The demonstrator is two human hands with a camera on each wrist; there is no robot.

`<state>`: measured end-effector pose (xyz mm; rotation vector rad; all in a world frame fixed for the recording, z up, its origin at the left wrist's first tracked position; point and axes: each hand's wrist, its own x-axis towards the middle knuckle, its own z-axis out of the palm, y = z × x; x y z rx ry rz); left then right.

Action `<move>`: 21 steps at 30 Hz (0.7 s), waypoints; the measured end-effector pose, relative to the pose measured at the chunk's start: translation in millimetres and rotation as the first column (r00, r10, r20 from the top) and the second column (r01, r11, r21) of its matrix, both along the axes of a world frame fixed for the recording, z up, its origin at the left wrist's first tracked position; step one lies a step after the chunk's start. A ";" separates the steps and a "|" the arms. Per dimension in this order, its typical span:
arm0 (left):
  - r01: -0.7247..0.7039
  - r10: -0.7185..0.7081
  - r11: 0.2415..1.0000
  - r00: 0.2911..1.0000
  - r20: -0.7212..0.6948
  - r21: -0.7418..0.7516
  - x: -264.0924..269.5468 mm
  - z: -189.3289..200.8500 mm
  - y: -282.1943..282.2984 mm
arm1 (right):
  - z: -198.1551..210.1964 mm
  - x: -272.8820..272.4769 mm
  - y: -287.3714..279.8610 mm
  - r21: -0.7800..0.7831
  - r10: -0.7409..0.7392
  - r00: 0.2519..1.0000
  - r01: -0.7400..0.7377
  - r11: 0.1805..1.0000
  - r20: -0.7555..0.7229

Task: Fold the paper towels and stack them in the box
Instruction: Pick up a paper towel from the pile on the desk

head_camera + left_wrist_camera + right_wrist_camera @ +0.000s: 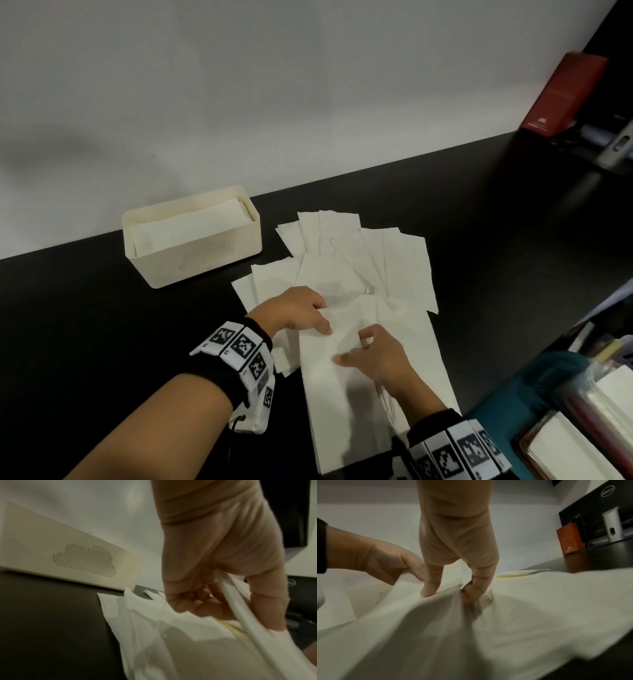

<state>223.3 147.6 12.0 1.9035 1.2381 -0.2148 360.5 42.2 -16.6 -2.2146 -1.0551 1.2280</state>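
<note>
- The left hand [298, 312] pinches the far edge of the top towel [346, 387], its fingers curled round the lifted edge, as the left wrist view shows.
- The right hand [378, 356] grips the same towel just beside the left; thumb and curled fingers bunch the paper between them.
- That towel lies on the black table [102, 342] in front of the person, partly over a loose spread of towels [359, 253].
- The cream box [191, 236] stands left of the spread, against the wall, with folded towels inside.
- A red box [561, 96] stands far right.
</note>
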 end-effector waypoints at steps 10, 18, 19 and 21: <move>-0.122 0.145 0.978 0.980 0.138 -0.167 -36.7 17.2 7.3 | 10.8 7.4 4.6 -0.063 -0.022 0.989 0.012 0.998 -0.148; -0.187 0.285 0.934 0.904 0.318 -0.304 -49.2 28.9 9.3 | 27.2 8.4 17.4 0.110 0.052 0.979 -0.031 0.993 -0.197; -0.183 0.293 0.930 0.894 0.340 -0.320 -50.6 34.1 10.5 | 30.2 6.4 19.2 0.130 0.079 0.967 -0.048 0.990 -0.243; -0.162 0.296 0.925 0.875 0.384 -0.344 -54.5 43.9 13.7 | 34.6 1.5 22.2 0.154 0.131 0.948 -0.089 0.984 -0.289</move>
